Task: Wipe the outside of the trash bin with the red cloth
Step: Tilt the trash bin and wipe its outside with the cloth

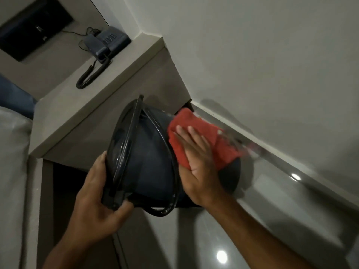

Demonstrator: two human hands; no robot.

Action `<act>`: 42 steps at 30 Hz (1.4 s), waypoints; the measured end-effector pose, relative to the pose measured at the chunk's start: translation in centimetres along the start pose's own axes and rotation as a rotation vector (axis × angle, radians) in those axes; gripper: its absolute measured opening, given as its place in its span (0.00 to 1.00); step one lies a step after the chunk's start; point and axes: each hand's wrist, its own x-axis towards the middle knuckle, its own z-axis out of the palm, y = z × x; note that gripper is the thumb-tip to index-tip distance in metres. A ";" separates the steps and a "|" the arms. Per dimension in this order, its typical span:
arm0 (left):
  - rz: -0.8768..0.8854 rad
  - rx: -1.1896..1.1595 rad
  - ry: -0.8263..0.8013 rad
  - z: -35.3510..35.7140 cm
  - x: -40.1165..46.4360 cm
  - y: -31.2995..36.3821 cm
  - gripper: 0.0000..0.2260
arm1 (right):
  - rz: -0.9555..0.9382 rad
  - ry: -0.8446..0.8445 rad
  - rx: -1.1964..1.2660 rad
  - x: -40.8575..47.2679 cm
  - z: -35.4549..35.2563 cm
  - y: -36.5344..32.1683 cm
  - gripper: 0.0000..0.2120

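Note:
A dark round trash bin (149, 162) is tipped over on its side above the floor, its rim toward me and its lid swung open at the left. My left hand (99, 195) grips the rim and lid hinge at the lower left. My right hand (196, 162) lies flat, fingers spread, pressing the red cloth (202, 133) against the bin's outer wall on the right side. The cloth's far edge is blurred with motion. The bin's base is partly hidden behind the cloth and hand.
A grey bedside unit (108, 90) stands right behind the bin, carrying a dark corded telephone (106, 43). A white wall (262, 65) and skirting run along the right. Glossy floor tiles (242, 230) lie below. Pale bedding (11, 152) fills the left edge.

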 end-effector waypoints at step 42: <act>-0.091 0.335 -0.614 0.7 8.3 5.5 0.63 | 0.799 0.660 0.792 -0.2 -6.9 5.1 0.11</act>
